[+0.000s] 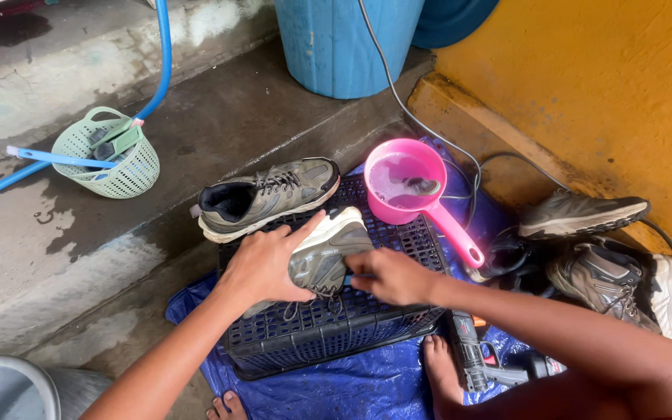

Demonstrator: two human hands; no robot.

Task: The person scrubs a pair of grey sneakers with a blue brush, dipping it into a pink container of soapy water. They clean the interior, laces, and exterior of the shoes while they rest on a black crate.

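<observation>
We hold a grey shoe with our left hand on top of an upturned dark plastic crate, which stands on a blue tarp. The left hand is closed around the heel side of the shoe, with the thumb stretched along its upper edge. The shoe lies on its side; its long axis runs from lower left to upper right, the white-soled toe pointing up and right toward a pink water scoop. Our right hand is closed on something small and blue, mostly hidden, and it touches the shoe near the laces. A second grey shoe stands upright on the crate just behind, toe to the right.
</observation>
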